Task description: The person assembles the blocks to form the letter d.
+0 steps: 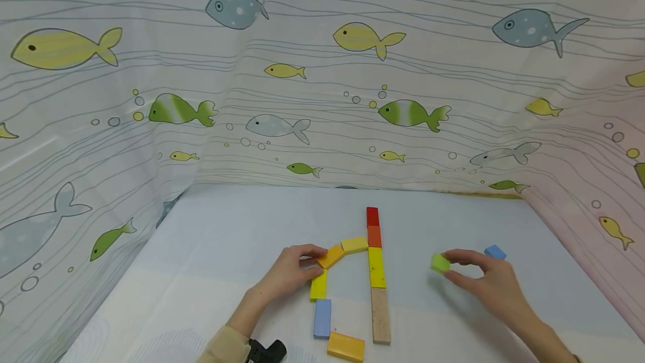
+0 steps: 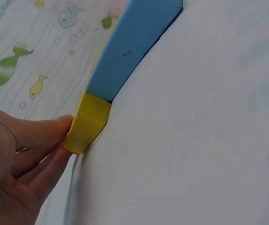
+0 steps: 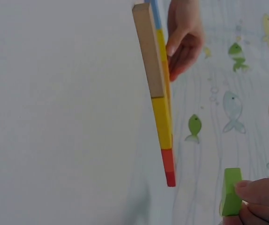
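At the middle of the table my left hand (image 1: 289,270) has its fingertips on the left end of an orange block (image 1: 331,256), the thumb by the top of a yellow block (image 1: 318,285). This row of blocks continues with a pale yellow block (image 1: 355,245) and, nearer me, a blue block (image 1: 322,319) and an orange-yellow block (image 1: 346,347). To the right, my right hand (image 1: 491,282) pinches a light green block (image 1: 440,263) between thumb and fingers, above the table. The right wrist view also shows the green block (image 3: 231,192) in the fingertips.
A straight column stands right of the row: a red block (image 1: 372,216), an orange-red block (image 1: 374,236), a bright yellow block (image 1: 376,268) and a plain wood block (image 1: 381,316). Behind my right hand lies another blue block (image 1: 495,252). A fish-print curtain (image 1: 322,94) encloses the table.
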`<state>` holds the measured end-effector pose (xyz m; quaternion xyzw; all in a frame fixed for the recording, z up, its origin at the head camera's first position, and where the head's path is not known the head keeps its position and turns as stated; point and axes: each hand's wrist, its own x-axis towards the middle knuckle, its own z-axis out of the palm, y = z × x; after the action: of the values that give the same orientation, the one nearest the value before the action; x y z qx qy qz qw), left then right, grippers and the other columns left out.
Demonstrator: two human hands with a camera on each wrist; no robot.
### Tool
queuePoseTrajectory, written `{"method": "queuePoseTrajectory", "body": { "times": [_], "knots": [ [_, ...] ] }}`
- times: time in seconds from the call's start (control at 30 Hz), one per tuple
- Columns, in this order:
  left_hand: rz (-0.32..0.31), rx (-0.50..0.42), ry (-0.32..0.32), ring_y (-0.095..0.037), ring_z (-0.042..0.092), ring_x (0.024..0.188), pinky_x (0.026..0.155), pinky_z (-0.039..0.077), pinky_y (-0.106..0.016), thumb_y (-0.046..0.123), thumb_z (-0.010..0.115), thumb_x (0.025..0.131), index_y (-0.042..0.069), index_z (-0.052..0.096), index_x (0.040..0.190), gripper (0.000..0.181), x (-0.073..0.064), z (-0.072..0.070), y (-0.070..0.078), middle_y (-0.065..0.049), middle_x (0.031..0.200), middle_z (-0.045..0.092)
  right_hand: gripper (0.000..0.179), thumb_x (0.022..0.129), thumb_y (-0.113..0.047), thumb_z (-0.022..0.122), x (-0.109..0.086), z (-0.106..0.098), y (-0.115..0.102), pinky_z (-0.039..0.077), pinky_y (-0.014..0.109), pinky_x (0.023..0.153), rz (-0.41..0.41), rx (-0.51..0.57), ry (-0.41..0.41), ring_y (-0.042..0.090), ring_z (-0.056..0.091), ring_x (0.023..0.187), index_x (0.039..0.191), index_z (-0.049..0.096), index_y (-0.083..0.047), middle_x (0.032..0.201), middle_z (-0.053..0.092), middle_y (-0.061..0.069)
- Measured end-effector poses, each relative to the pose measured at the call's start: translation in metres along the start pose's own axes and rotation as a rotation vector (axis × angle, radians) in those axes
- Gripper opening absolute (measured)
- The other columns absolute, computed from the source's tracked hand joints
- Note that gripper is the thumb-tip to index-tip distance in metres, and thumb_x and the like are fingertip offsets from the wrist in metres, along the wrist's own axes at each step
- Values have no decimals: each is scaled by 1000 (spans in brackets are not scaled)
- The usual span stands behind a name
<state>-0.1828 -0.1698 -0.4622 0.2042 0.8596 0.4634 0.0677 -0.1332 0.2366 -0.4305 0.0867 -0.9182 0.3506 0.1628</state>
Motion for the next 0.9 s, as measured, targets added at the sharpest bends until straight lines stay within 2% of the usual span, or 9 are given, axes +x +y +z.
{"method": "queuePoseTrajectory", "body": {
  "times": [0.17,0.4,0.57,0.8,0.9],
  "knots": [
    [-3,0,2,-25,62,121,103,52,-36,8,70,93,6,66,127,34,0,0,-1,-8,129,66,32,78,-33,86,0,10,-12,48,15,84,-13,22,-32,7,64,94,108,75,-31,103,75,-15],
    [-4,-14,-1,-26,62,122,103,52,-37,8,69,93,5,65,127,34,-1,-1,2,-9,129,66,33,77,-32,87,-8,26,-30,54,35,87,26,52,-146,13,65,95,107,74,-34,101,73,-22],
    [-15,-13,-1,-26,62,122,103,52,-37,9,69,93,6,65,127,34,-1,-1,3,-8,129,65,33,76,-27,87,-16,37,-40,56,35,88,29,103,-234,11,66,95,106,74,-35,100,72,-23],
    [-21,-3,-4,-26,61,123,103,52,-37,9,69,94,7,66,127,33,0,-1,2,-8,130,65,30,82,-35,82,-26,42,-52,57,34,90,-63,193,-359,4,66,100,111,72,-31,106,72,-19],
    [-25,0,-3,-26,61,123,103,52,-37,9,69,94,7,66,127,33,0,-1,2,-8,131,65,31,84,-36,80,-30,44,-57,57,31,90,-92,241,-417,5,66,101,113,72,-30,108,72,-17]
  ]
}}
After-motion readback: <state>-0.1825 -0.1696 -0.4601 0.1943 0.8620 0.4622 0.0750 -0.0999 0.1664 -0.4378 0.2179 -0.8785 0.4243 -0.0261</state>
